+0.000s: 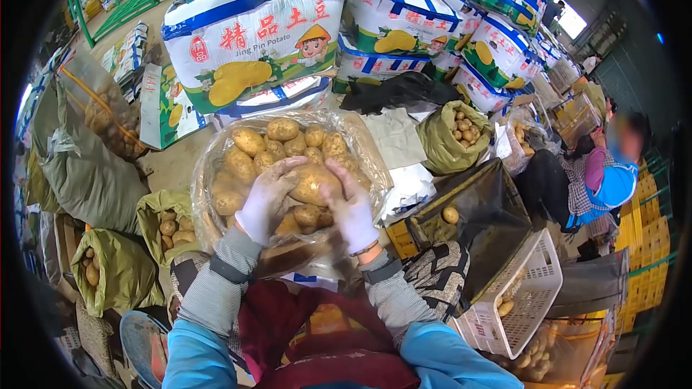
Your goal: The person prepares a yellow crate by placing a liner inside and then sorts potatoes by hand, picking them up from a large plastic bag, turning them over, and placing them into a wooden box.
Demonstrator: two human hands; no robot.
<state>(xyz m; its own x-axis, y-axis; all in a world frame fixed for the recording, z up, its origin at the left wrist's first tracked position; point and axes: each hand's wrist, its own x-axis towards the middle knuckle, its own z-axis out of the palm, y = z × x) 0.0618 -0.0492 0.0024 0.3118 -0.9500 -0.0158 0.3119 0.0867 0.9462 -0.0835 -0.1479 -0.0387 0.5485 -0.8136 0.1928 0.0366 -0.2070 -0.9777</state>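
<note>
A large potato [311, 184] is held between my two gloved hands, over a box lined with clear plastic [204, 205]. My left hand [268, 198] grips it from the left side, fingers at its top. On the other side my right hand [352, 209] closes round its right edge. Several more potatoes [282, 130] fill the box beneath and behind it. The undersides of both palms are hidden from view.
Stacked potato cartons [252, 43] stand ahead. Green sacks of potatoes [454, 137] sit on both sides. To the right are a dark tray [468, 223] with one potato, a white plastic crate [519, 295], and a seated person [587, 166].
</note>
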